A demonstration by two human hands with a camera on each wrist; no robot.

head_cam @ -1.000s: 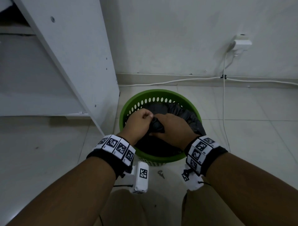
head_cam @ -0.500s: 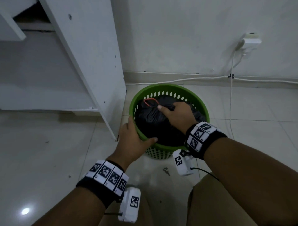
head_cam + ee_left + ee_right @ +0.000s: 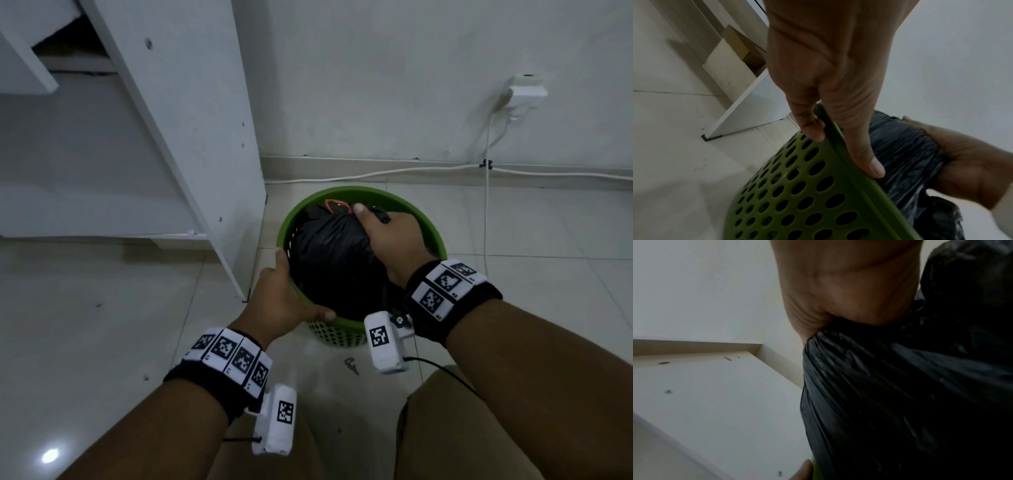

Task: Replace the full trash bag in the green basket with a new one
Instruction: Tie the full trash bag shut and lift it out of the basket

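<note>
One black bag (image 3: 329, 260) is sitting in the green basket (image 3: 424, 222), which is standing on the floor (image 3: 102, 325) just beside a white panel (image 3: 191, 137). The right hand (image 3: 390, 240) is gripping the bag's gathered neck, fingers curled round it. The left hand (image 3: 281, 305) is clamping the basket's near-left rim, thumb inside, fingers outside.

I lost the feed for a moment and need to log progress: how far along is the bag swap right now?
Done: the black trash bag is gathered shut at its neck, red tie showing. In hand: the right hand grips that neck while the left hand holds the green basket by its rim; the bag sits inside it. Left: lifting the bag out and fitting a new one; no new bag is in view.
</note>
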